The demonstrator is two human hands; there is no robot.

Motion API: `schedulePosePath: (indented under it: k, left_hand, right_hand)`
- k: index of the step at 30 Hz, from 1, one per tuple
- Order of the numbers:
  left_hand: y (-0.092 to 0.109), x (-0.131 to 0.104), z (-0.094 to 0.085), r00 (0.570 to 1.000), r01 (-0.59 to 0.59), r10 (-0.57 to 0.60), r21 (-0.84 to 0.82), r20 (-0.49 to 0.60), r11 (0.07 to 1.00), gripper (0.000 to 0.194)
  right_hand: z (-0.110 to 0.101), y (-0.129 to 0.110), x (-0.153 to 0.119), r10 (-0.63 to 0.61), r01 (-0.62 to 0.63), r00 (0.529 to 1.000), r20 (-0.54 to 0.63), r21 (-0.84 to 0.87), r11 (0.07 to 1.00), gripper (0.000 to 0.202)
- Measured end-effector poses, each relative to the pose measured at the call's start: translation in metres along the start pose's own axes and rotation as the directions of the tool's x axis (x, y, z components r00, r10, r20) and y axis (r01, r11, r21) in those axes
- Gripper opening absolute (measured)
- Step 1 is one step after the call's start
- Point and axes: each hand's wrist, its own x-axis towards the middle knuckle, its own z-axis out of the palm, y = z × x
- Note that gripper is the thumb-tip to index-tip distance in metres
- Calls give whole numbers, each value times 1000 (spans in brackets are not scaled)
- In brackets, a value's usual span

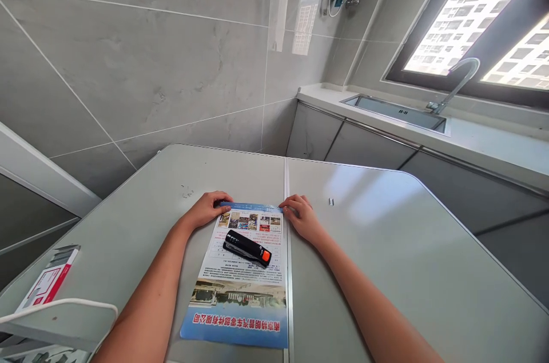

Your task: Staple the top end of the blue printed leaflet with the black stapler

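A printed blue and white sheet [240,311] lies on the grey table, its large red lettering upside down. On it rests a black stapler [247,248] with an orange patch at its right end. My left hand [209,208] grips the sheet's far left corner between thumb and fingers. At the far right corner, my right hand [301,215] pinches the sheet's edge with bent fingers. Neither hand touches the stapler.
Small staples [331,202] lie right of my right hand. A red and white box [48,283] and a white-rimmed rack [60,301] stand at the left. Beyond the table [364,186] are a counter [484,137], sink [394,113] and faucet [465,74].
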Motion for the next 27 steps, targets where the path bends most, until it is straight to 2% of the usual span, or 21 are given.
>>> schedulePosePath:
  k: [5, 9, 15, 18, 20, 22, 24, 27]
  left_hand:
    - [0, 0, 0, 1000, -11, 11, 1, 10, 1000, 26]
    - [0, 0, 1, 1000, -10, 10, 9, 13, 1000, 26]
    - [2, 1, 1, 1000, 8, -9, 10, 19, 1000, 25]
    - [3, 1, 1, 1000, 12, -12, 13, 17, 1000, 25]
    - [3, 1, 1, 1000, 16, -17, 23, 13, 1000, 25]
    - [5, 1, 0, 1000, 16, -16, 38, 9, 999, 26]
    - [6, 0, 0, 1000, -8, 8, 59, 6, 998, 26]
    - [7, 1, -1, 998, -67, 67, 85, -5, 994, 25]
  right_hand:
    - [13, -17, 2, -9, 18, 998, 65, -153, 988, 26]
    - [23, -27, 6, -80, 108, 991, 111, -272, 956, 28]
    - [35, -44, 13, -206, 264, 955, 211, -301, 916, 31]
    - [38, -52, 16, -253, 311, 943, 214, -311, 898, 33]
    - [33, -51, 18, -238, 275, 960, 147, -334, 901, 32]
    - [18, -39, 17, -185, 181, 982, 26, -364, 914, 30]
    - [-7, -14, 11, -125, 72, 985, -115, -386, 920, 29]
    - [-53, 39, -6, 10, -125, 951, -310, -353, 927, 26]
